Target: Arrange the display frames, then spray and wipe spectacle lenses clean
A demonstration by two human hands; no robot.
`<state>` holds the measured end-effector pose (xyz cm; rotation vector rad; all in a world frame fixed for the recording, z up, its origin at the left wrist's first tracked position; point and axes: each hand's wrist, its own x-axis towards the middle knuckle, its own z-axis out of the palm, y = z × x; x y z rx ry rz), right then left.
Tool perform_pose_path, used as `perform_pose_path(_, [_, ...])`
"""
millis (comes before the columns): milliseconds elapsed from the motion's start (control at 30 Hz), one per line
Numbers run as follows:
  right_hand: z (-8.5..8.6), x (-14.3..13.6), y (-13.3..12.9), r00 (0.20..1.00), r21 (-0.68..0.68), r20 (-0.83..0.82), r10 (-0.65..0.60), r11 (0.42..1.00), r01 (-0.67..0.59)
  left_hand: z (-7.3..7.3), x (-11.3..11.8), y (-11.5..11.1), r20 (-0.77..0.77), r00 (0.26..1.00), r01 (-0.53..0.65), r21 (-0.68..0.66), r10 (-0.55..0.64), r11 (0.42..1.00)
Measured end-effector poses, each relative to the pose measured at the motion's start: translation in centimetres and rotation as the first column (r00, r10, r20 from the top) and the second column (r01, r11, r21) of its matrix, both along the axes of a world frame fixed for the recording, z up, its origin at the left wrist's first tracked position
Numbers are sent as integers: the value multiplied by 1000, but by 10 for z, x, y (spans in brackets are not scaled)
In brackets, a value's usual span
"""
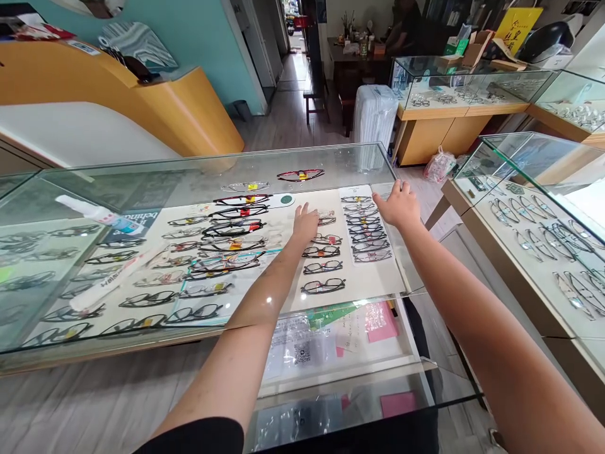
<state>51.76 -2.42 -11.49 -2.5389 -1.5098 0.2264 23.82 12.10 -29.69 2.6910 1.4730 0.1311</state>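
My left hand (306, 225) is stretched over the display case (302, 301), fingers spread, beside a short column of eyeglasses (323, 286). Whether it touches the glass or the frames under it I cannot tell. At the case's right end is my right hand (401, 204), thumb out to the left and fingers at the glass edge, holding nothing that shows. Just left of it, a white tray (372, 258) carries a stack of eyeglasses (367, 228). More eyeglasses (234, 244), some with yellow or red tags, lie in rows left of my left forearm.
A drawer (340, 373) below the case stands pulled out, with plastic bags and pink cards inside. On the left are a spray bottle (100, 214) and a white strip (106, 284). Another showcase (543, 221) stands right. Behind are a suitcase (375, 116) and a seated person (405, 28).
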Motion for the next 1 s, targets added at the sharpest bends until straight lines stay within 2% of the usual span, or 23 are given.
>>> perform_pose_path(267, [1, 0, 0, 1000, -16, 2, -1, 1000, 1, 0, 1, -7, 11, 1000, -11, 45, 10, 999])
perform_pose_path(500, [2, 0, 1, 1000, -18, -6, -7, 1000, 7, 12, -4, -22, 56, 998, 12, 88, -16, 996])
perform_pose_path(700, [3, 0, 1, 1000, -18, -10, 4, 1000, -5, 14, -25, -39, 137, 972, 197, -21, -193, 980])
perform_pose_path(867, [2, 1, 1, 1000, -19, -4, 1, 1000, -1, 11, -31, -47, 134, 982, 140, -24, -136, 990])
perform_pose_path(1000, [1, 1, 2, 1000, -13, -4, 3, 1000, -3, 15, -26, -51, 142, 986, 94, -6, -92, 996])
